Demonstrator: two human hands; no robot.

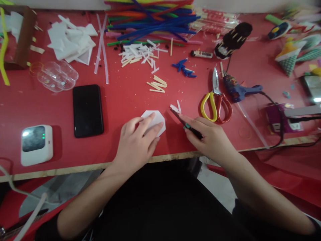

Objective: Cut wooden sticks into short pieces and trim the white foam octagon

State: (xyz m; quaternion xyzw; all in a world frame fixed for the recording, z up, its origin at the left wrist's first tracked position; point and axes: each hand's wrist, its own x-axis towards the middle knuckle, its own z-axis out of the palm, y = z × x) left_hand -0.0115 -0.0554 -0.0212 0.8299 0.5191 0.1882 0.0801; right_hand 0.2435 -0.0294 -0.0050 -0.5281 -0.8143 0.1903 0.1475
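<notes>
A white paper piece with cut corners (160, 118) lies on the red table near its front edge. My left hand (136, 140) rests on it, fingers spread and pressing it down. In my right hand (208, 135) is a dark utility knife (177, 116) with a teal part, its tip pointing up and left, apart from the paper. Small white strips (176, 107) lie just beyond the knife's tip. Yellow-and-red-handled scissors (216, 100) are to the right, beyond my right hand.
Behind are short cream sticks (157, 84), blue pieces (184, 68), white strips (136, 52) and coloured pipe cleaners (152, 23). A glue gun (235, 88) with a trailing cord sits right. A black phone (87, 110) and a white device (37, 145) lie left, with paper scraps (71, 42) behind.
</notes>
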